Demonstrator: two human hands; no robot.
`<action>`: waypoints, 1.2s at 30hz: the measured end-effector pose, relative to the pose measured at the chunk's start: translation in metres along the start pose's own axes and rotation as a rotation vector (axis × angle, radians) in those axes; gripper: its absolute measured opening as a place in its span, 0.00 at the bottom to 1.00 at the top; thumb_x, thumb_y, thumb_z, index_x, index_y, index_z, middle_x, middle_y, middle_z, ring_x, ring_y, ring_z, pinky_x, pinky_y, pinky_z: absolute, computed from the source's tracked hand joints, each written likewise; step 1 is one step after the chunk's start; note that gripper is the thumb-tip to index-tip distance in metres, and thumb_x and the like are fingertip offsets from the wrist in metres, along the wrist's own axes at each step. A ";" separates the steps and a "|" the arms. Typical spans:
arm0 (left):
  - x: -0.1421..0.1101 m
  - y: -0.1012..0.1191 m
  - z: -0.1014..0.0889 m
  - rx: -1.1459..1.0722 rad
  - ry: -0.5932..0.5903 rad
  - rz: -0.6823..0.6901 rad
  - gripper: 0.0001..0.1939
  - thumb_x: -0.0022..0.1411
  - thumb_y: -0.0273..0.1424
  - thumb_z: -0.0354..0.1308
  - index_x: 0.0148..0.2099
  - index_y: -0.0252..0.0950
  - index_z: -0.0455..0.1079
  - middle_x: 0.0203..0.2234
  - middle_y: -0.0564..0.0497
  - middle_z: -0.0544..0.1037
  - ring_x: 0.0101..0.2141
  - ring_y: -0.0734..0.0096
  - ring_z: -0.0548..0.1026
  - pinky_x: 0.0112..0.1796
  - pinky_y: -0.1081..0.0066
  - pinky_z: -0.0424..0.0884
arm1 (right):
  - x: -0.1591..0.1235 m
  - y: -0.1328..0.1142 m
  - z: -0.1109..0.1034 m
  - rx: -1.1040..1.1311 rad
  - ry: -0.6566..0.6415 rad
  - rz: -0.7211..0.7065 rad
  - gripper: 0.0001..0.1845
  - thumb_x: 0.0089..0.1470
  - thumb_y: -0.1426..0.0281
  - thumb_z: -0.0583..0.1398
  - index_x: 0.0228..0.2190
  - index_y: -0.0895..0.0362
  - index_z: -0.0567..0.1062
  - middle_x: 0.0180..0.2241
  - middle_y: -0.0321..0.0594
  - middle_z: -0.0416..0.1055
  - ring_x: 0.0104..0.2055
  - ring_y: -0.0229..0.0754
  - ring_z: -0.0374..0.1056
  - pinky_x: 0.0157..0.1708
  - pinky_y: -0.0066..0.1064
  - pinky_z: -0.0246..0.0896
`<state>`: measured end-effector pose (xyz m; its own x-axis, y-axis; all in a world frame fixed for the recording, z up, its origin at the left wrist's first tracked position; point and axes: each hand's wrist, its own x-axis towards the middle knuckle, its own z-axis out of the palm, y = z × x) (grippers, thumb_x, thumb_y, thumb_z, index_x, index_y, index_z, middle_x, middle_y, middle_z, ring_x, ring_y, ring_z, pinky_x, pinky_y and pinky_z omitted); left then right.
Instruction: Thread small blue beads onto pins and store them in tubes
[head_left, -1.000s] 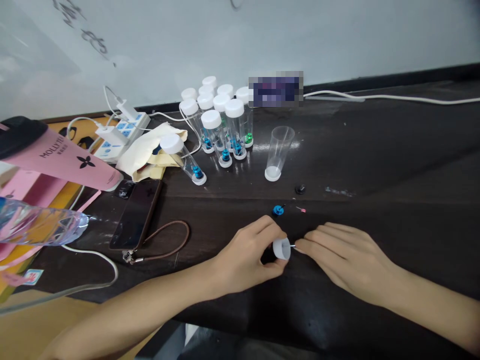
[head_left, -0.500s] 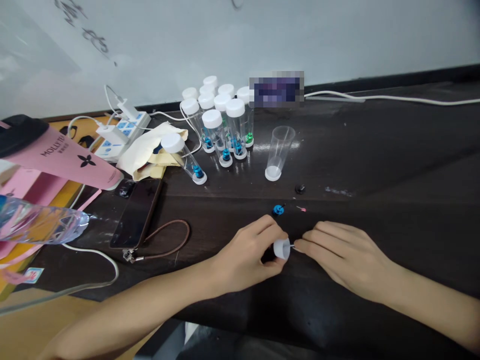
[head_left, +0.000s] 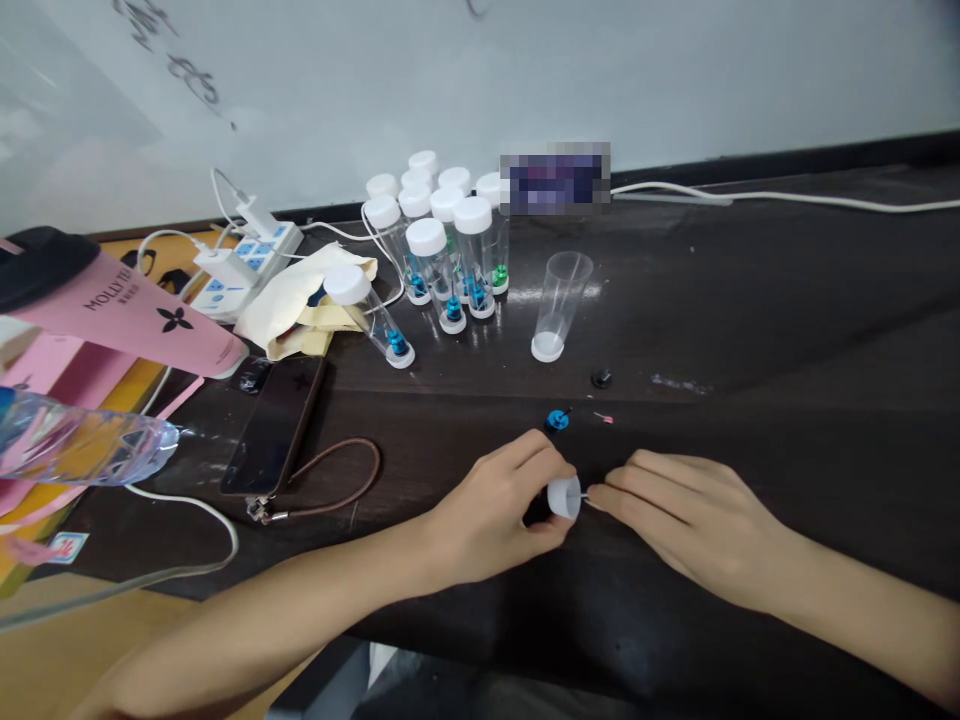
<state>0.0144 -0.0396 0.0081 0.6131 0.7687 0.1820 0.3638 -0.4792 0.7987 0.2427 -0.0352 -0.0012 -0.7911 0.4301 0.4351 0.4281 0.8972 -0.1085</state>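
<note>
Between the thumb and fingers of my left hand (head_left: 499, 510) is a white cap (head_left: 564, 496), its hollow side turned right. My right hand (head_left: 690, 515) pinches a thin pale stick (head_left: 586, 496) that reaches into the cap; most of the stick is hidden by my fingers. Just beyond the hands lie a small blue part (head_left: 557, 419) with a dark pin, a tiny pink piece (head_left: 604, 418) and a small black part (head_left: 601, 378). Farther back stands an uncapped clear tube (head_left: 562, 305) with a white base.
Several white-capped tubes (head_left: 430, 265) with blue or green parts inside stand at the back. On the left are a phone (head_left: 274, 425) with a brown strap, a power strip (head_left: 251, 265), cloth (head_left: 300, 300), a pink cup (head_left: 142, 305) and a plastic bottle (head_left: 90, 440).
My right hand has shifted very slightly at the cap, with the stick still pinched. My left hand keeps the cap in the same place; the loose parts have not moved.
</note>
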 end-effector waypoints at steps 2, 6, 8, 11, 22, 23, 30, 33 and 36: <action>0.000 0.000 0.000 0.001 0.006 -0.003 0.13 0.55 0.21 0.54 0.43 0.36 0.66 0.35 0.49 0.69 0.36 0.69 0.70 0.37 0.70 0.70 | -0.001 0.000 0.000 0.015 0.004 0.003 0.10 0.61 0.80 0.53 0.38 0.61 0.74 0.30 0.42 0.73 0.32 0.42 0.68 0.29 0.34 0.65; 0.000 -0.001 0.000 0.009 0.040 -0.004 0.12 0.55 0.22 0.55 0.43 0.36 0.66 0.34 0.49 0.69 0.35 0.69 0.70 0.36 0.70 0.70 | -0.002 0.001 -0.001 0.065 0.017 0.036 0.09 0.61 0.78 0.54 0.39 0.60 0.73 0.31 0.40 0.74 0.32 0.41 0.70 0.31 0.33 0.66; -0.001 -0.001 0.001 0.012 0.067 0.007 0.11 0.56 0.22 0.55 0.43 0.36 0.67 0.34 0.49 0.69 0.35 0.70 0.70 0.36 0.70 0.70 | -0.001 0.000 -0.001 0.070 0.026 0.072 0.08 0.62 0.76 0.54 0.37 0.58 0.74 0.29 0.39 0.74 0.30 0.40 0.70 0.31 0.33 0.66; -0.002 0.000 0.001 0.009 0.113 0.042 0.10 0.57 0.23 0.55 0.43 0.36 0.66 0.35 0.48 0.71 0.35 0.70 0.70 0.37 0.70 0.71 | 0.000 -0.001 -0.001 0.036 0.046 0.095 0.05 0.61 0.74 0.57 0.34 0.57 0.73 0.26 0.37 0.73 0.27 0.39 0.68 0.29 0.33 0.64; 0.000 0.002 -0.002 -0.072 0.186 0.012 0.12 0.58 0.32 0.61 0.44 0.37 0.66 0.37 0.47 0.74 0.38 0.67 0.72 0.39 0.66 0.71 | 0.006 0.000 -0.001 0.296 0.075 0.263 0.07 0.63 0.72 0.54 0.33 0.57 0.70 0.24 0.35 0.70 0.23 0.36 0.66 0.24 0.28 0.60; 0.001 0.002 -0.002 -0.069 0.164 -0.009 0.13 0.58 0.32 0.61 0.44 0.37 0.66 0.38 0.47 0.74 0.39 0.66 0.72 0.41 0.65 0.70 | 0.006 0.000 -0.002 0.314 0.094 0.271 0.06 0.63 0.73 0.54 0.33 0.57 0.70 0.23 0.35 0.70 0.23 0.36 0.65 0.23 0.28 0.60; 0.003 -0.002 0.001 0.092 0.048 -0.071 0.15 0.55 0.32 0.64 0.45 0.39 0.67 0.45 0.46 0.71 0.47 0.59 0.68 0.48 0.58 0.65 | 0.007 0.001 -0.005 0.432 0.241 0.310 0.05 0.59 0.77 0.56 0.36 0.56 0.71 0.24 0.35 0.71 0.23 0.36 0.67 0.23 0.27 0.63; 0.003 -0.003 0.001 0.062 0.083 -0.076 0.23 0.49 0.38 0.68 0.46 0.40 0.66 0.47 0.46 0.69 0.48 0.58 0.67 0.48 0.57 0.66 | 0.007 0.002 -0.006 0.440 0.266 0.354 0.05 0.60 0.75 0.56 0.34 0.55 0.71 0.23 0.34 0.70 0.23 0.36 0.67 0.23 0.27 0.63; 0.005 -0.005 -0.004 -0.029 0.181 -0.039 0.32 0.42 0.44 0.70 0.48 0.39 0.64 0.46 0.44 0.68 0.44 0.59 0.69 0.44 0.60 0.68 | 0.005 0.002 -0.008 0.405 0.306 0.400 0.05 0.61 0.74 0.56 0.33 0.55 0.70 0.22 0.33 0.69 0.22 0.36 0.67 0.24 0.27 0.62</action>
<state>0.0128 -0.0316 0.0077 0.4616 0.8515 0.2489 0.3626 -0.4371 0.8231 0.2435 -0.0318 0.0082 -0.4184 0.7449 0.5196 0.4184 0.6659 -0.6177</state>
